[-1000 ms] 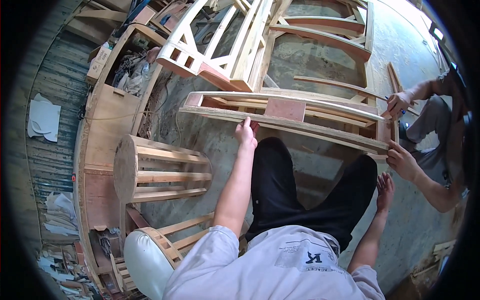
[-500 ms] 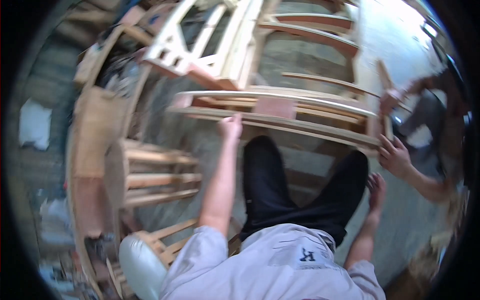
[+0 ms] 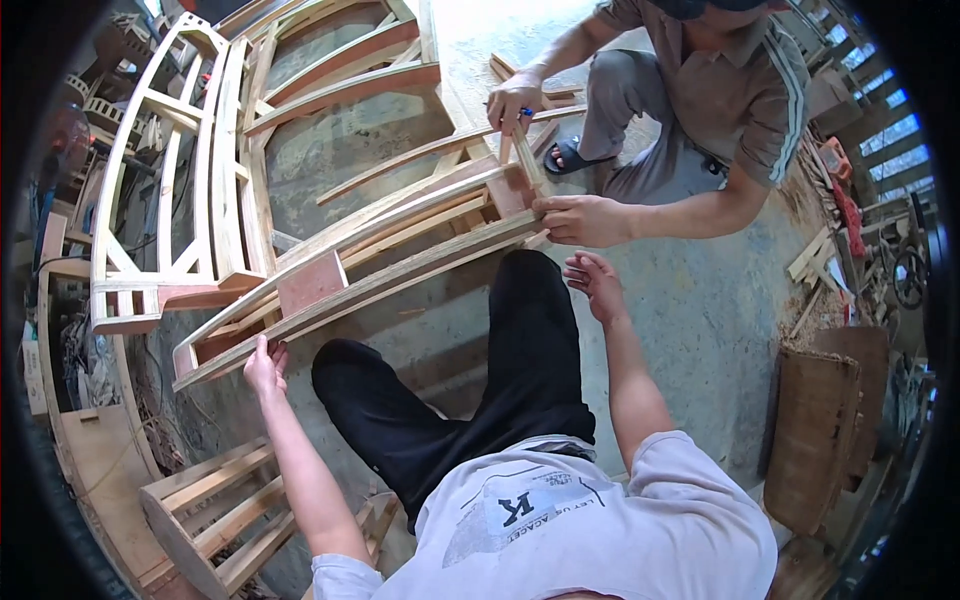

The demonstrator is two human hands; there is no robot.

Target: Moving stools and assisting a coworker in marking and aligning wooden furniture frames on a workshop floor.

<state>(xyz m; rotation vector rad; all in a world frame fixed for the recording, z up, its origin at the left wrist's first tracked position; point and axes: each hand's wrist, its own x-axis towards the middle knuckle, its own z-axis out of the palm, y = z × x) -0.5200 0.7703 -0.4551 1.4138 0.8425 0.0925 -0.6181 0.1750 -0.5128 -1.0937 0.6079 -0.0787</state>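
A long, narrow wooden frame point(image 3: 430, 248) lies slantwise in front of my knees, with a reddish plywood panel point(image 3: 312, 283) set between its rails. My left hand point(image 3: 265, 368) is closed on the near rail close to the frame's left end. My right hand point(image 3: 598, 285) hovers just off the frame's right end, fingers loosely bent and apart, holding nothing. Facing me, a crouching person has one hand point(image 3: 585, 220) at that right end, against a short wooden strip point(image 3: 527, 165). The person's other hand point(image 3: 515, 102) is at the strip's top, with something small and blue by its fingers.
Larger pale wooden frames point(image 3: 160, 180) stand at the far left. A slatted wooden piece point(image 3: 225, 510) is at lower left. Brown boards point(image 3: 815, 430) lean at the right, near offcuts point(image 3: 815, 260) and sawdust. The floor point(image 3: 680, 330) is grey concrete.
My view has swung right, bringing the crouching person fully into sight. My left hand stays on the frame. My right hand has risen from beside my knee towards the frame's right end.
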